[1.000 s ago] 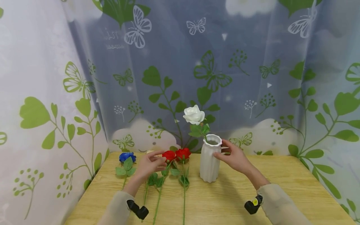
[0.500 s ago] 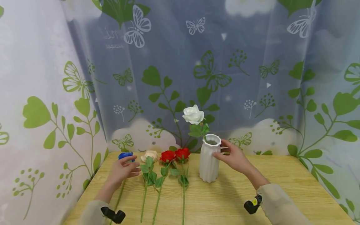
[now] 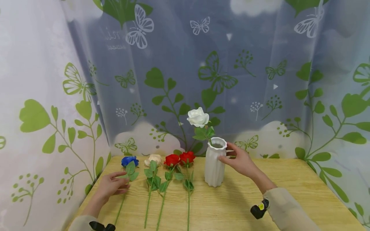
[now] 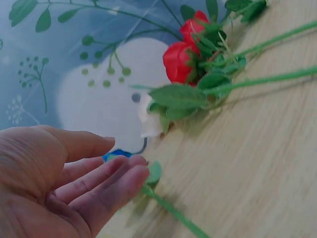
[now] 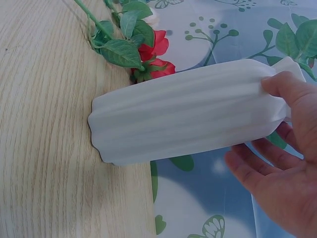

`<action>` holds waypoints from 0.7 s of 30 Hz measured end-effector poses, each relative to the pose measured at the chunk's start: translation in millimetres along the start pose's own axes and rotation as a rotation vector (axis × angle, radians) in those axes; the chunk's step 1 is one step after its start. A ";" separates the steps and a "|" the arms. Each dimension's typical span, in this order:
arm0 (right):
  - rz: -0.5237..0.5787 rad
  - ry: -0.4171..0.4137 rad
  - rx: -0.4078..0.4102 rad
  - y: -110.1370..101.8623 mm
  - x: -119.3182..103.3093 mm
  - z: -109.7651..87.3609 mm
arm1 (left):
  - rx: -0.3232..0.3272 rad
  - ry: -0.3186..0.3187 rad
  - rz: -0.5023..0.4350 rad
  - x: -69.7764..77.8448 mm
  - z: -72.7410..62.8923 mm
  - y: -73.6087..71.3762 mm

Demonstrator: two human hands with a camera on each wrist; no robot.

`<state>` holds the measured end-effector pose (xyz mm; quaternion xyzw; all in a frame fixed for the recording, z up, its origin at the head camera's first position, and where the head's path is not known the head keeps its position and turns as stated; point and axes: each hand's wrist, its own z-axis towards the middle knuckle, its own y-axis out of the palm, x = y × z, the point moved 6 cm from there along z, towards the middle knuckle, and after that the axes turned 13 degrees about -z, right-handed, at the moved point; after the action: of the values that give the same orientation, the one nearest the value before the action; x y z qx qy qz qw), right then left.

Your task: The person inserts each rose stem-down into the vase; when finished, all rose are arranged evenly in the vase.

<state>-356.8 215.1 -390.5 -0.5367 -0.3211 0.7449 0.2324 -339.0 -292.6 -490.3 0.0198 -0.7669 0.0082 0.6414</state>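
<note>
The vase, white and ribbed with a wavy rim, stands upright on the counter, held near its mouth by the right hand. Out of it rises the white rose, in open bloom, leaning over the rim toward the left-hand side. The blue rose lies on the counter, bloom just beyond the left hand, which partly hides its leaves and green stem.

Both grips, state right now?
Left grip: open, holding nothing, near the blue rose.
Right grip: closed, holding the white vase near its rim.
</note>
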 end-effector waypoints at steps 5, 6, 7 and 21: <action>0.008 -0.002 -0.003 0.1 0.0 0.1 | 0.038 -0.024 0.073 -9.2 1.4 -12.5; 0.009 -0.001 -0.002 0.0 -0.1 0.0 | 0.043 -0.028 0.083 -10.3 1.3 -14.1; 0.008 -0.002 -0.001 0.0 -0.2 0.0 | 0.045 -0.034 0.085 -11.3 1.5 -15.5; -0.006 0.009 0.000 -0.4 0.4 0.3 | 0.056 0.001 0.135 -31.2 6.1 -19.4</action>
<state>-357.3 215.5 -390.4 -0.5390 -0.3217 0.7418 0.2361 -338.6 -311.6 -522.3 -0.0140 -0.7655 0.0728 0.6392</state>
